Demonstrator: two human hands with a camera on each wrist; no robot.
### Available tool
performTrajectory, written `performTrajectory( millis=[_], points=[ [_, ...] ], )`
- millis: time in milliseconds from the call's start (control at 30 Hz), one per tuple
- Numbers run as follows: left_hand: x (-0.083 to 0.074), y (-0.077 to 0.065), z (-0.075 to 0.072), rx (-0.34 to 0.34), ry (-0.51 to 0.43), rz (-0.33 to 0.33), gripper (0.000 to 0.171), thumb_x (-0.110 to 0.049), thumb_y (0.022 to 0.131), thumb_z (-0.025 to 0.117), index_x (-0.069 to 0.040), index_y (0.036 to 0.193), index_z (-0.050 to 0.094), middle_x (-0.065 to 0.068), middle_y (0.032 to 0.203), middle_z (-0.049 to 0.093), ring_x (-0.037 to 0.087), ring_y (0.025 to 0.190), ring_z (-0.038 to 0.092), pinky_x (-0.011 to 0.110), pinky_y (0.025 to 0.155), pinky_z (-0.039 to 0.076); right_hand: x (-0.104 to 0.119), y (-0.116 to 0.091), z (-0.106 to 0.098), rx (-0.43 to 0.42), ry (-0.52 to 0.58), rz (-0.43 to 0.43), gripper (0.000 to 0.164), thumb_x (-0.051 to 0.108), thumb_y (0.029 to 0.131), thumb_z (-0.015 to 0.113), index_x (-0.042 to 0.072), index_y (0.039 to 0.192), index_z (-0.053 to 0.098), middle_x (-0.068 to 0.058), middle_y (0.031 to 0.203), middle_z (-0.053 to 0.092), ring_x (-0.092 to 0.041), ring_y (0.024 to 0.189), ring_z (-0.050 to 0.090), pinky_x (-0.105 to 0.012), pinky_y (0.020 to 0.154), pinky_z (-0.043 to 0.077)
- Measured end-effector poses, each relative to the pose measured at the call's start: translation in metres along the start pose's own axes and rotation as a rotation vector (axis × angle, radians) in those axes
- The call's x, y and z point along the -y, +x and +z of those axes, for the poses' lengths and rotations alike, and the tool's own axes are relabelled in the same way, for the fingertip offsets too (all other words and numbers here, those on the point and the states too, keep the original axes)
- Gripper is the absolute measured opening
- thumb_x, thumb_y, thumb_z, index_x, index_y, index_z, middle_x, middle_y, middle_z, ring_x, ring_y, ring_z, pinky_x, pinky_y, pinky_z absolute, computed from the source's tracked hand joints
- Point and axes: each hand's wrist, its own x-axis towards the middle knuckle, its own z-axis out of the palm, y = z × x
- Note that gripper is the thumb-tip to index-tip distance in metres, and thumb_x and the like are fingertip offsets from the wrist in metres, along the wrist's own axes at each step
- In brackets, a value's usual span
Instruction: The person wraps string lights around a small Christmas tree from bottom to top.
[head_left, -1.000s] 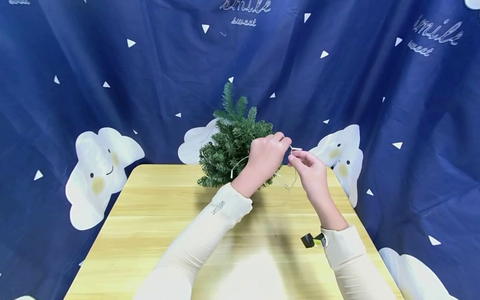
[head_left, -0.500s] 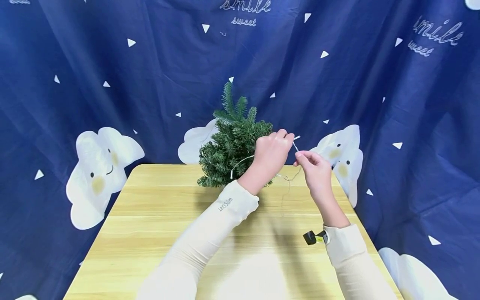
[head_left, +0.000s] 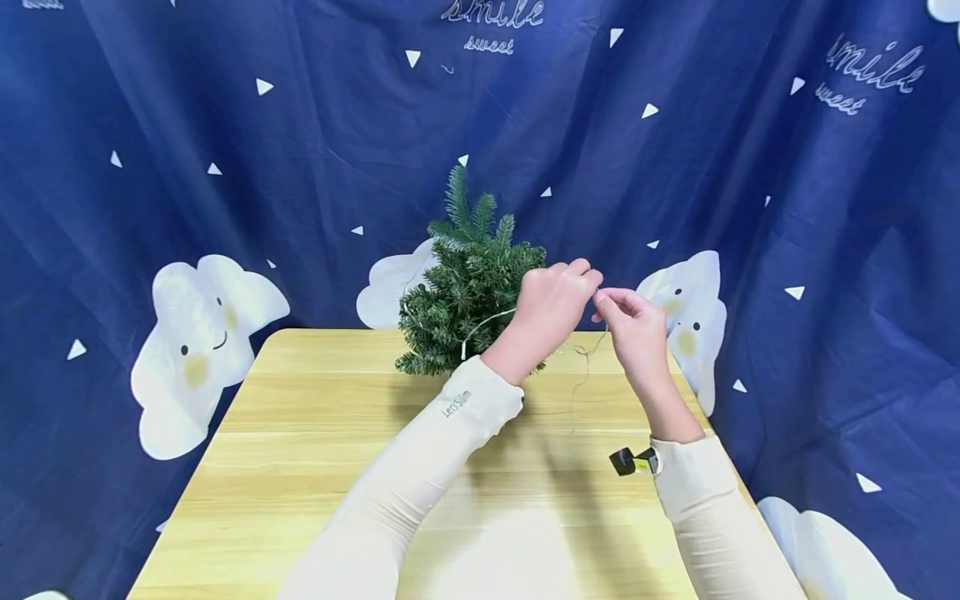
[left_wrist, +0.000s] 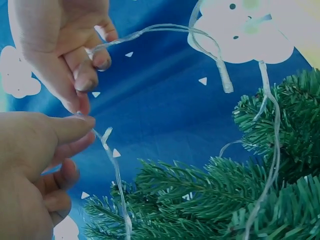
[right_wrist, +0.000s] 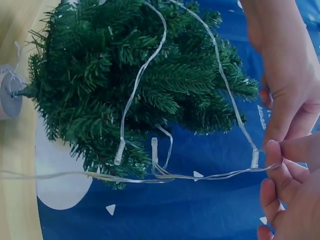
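A small artificial Christmas tree [head_left: 468, 279] stands upright on the table, with clear-wired string lights [right_wrist: 141, 80] draped across its branches. Just right of the tree, my left hand [head_left: 555, 304] pinches the wire between thumb and finger, beside a small bulb. My right hand [head_left: 637, 333] meets it there and holds the same string, fingertips almost touching the left ones. From the right hand a loop of wire runs back, with a bulb [left_wrist: 225, 77] hanging off it. In the right wrist view other bulbs [right_wrist: 120, 152] dangle near the branches. The left hand hides part of the tree.
The wooden table [head_left: 300, 467] carries the tree near its back edge. Behind it hangs a blue curtain [head_left: 337, 167] with white clouds and triangles. Thin wire trails down over the tabletop. A small black device [head_left: 622, 461] is strapped to the right wrist.
Both hands have moved slightly to the right. After drifting apart, with a bulb showing between them, they have come together again, and that bulb is now hidden in the head view.
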Motion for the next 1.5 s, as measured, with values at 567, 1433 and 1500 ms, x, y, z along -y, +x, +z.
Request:
performTrajectory(
  millis=[567,1433,1500],
  points=[
    [0.004,0.008,0.011,-0.084,-0.081,-0.118,0.017,-0.031,0.101,0.06,-0.029,0.096,0.076,-0.013,0.087,0.072,0.008,0.066,0.067,0.028,0.048,0.048,0.001,-0.022,-0.009,0.007,-0.056,0.006,0.032,0.034,0.094,0.071,0.004,0.102,0.075,0.011,0.072,0.07,-0.007,0.079,0.058,-0.024,0.068,0.041],
    [0.038,0.028,-0.009,0.158,-0.533,-0.25,0.024,-0.036,0.099,0.065,-0.028,0.121,0.072,-0.014,0.109,0.074,0.007,0.093,0.07,0.028,0.072,0.052,0.034,0.016,-0.017,-0.113,0.122,-0.013,0.025,0.027,0.093,0.074,0.004,0.099,0.075,0.012,0.067,0.069,-0.01,0.077,0.064,-0.023,0.062,0.038],
    [0.043,0.032,-0.011,0.172,-0.574,-0.254,0.023,-0.035,0.099,0.066,-0.029,0.12,0.072,-0.015,0.109,0.074,0.006,0.095,0.069,0.028,0.074,0.052,0.036,0.023,-0.016,-0.116,0.131,-0.021,0.023,0.026,0.092,0.074,0.004,0.098,0.075,0.012,0.066,0.069,-0.009,0.073,0.063,-0.023,0.06,0.037]
  ],
)
